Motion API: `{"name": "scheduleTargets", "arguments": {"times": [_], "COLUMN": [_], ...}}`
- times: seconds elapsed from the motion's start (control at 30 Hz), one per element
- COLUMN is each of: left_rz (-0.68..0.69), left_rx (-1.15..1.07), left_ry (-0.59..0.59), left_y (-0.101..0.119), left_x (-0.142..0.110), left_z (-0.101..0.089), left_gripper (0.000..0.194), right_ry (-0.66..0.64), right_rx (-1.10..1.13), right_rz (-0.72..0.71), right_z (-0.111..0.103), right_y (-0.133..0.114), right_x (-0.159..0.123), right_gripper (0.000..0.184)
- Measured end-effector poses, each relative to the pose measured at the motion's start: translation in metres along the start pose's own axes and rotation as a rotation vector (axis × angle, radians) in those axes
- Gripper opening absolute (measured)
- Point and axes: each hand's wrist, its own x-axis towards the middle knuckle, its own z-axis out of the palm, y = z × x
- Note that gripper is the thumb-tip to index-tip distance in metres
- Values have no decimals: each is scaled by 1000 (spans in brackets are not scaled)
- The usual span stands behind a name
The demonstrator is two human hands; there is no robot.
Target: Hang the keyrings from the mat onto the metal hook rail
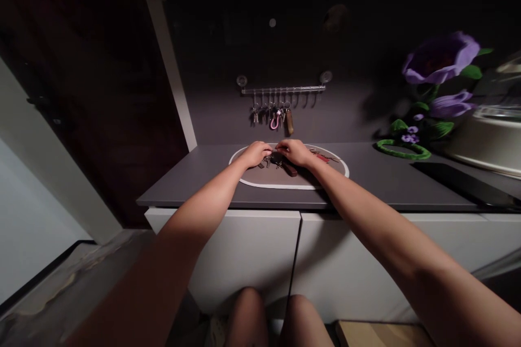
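Observation:
Both my hands meet over an oval mat with a pale rim (260, 185) on the grey counter. My left hand (255, 154) is closed in a pinch, and my right hand (296, 152) pinches just beside it. Between the fingertips is a small metal key ring, partly hidden by the fingers. Metal keys (266, 161) show below my left fingertips. A dark reddish-brown key holder (290, 168) lies slanted on the mat under my right hand. Further right on the mat, past my right wrist, lie a red item (321, 157) and more thin metal keys.
A clear hook rail (285, 90) on the wall holds several key bunches, a pink carabiner (275, 120) and a brown fob (289, 121). Purple fabric flowers (442, 59), a green ring (402, 155) and a dark flat object (464, 184) are at the right. White cabinet doors (252, 249) stand below.

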Motion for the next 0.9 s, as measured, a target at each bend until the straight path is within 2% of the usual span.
{"name": "scheduleTargets", "arguments": {"times": [0.17,0.33,0.47,0.7,0.9], "left_rz": [8,-11,-94,-262,-417], "left_rx": [-44,-154,-301,-364,-717], "left_ry": [-60,5,68,98,85], "left_y": [-4,-6,-4,2,6], "left_x": [1,2,0,-1,-1], "left_z": [3,7,5,-1,1], "left_gripper": [22,15,9,6,10], "right_ry": [-105,-115,-108,-99,-97], "right_rx": [-124,-120,-109,-186,-219], "right_rz": [7,9,-2,-50,-77], "right_z": [-1,3,8,10,10], "right_y": [0,3,8,13,13], "right_x": [1,4,9,11,11], "right_gripper": [24,24,24,25,27]}}
